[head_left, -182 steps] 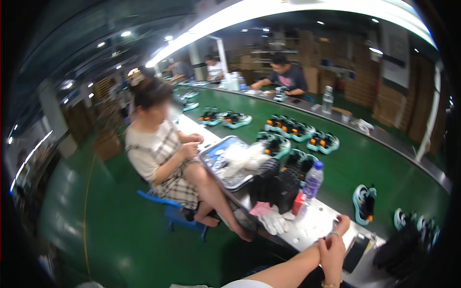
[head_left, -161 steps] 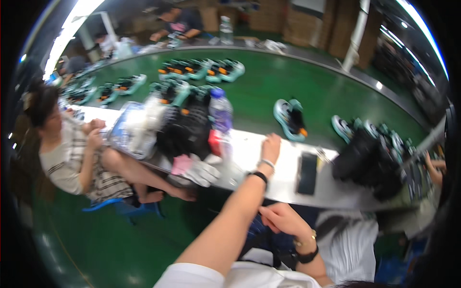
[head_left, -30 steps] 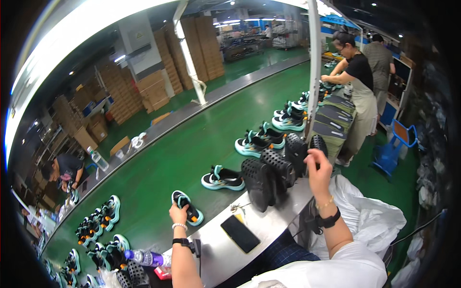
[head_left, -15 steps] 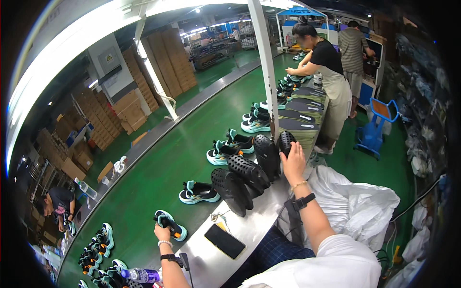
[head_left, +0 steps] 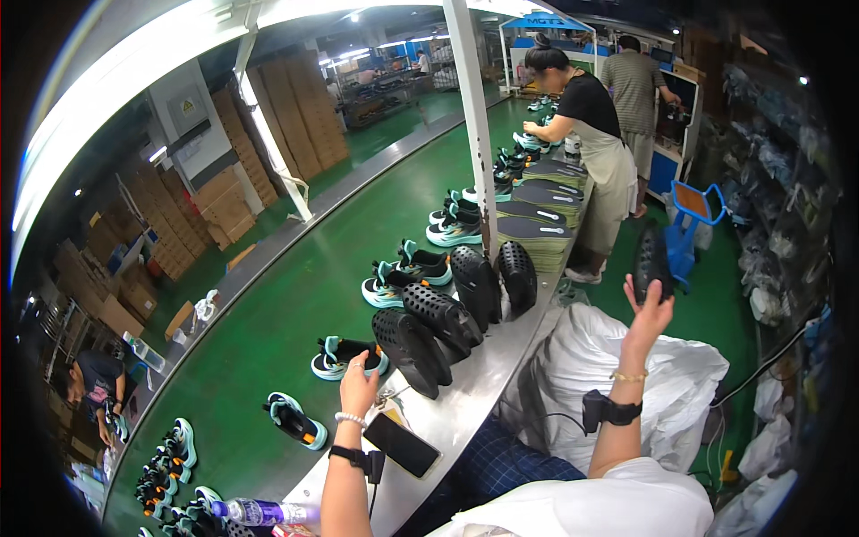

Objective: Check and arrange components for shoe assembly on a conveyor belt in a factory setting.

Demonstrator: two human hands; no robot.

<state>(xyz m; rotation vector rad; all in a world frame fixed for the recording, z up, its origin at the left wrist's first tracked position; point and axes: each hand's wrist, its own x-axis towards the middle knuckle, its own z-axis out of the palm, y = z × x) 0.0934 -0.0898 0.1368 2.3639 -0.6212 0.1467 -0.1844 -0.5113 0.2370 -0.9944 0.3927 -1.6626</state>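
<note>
My right hand, raised over the right side, is closed around the lower end of a black shoe-shaped form, which stands nearly upright. My left hand has its fingers at the heel of a black and mint sneaker on the green surface, apparently gripping it; the fingertips are partly hidden. Another sneaker lies to the left of that hand. Several similar black forms, dotted with round holes, lean in a row along the metal edge, the nearest black form just right of the sneaker.
A phone and a bottle lie on the metal table edge. Farther back stand a white post and stacked grey insole-shaped pieces. One co-worker stands beyond. A white sack sits at right.
My left hand has let go of one sneaker and moved right to another. My right hand has swung right from the row, now with a black form in it. The view has shifted slightly.
</note>
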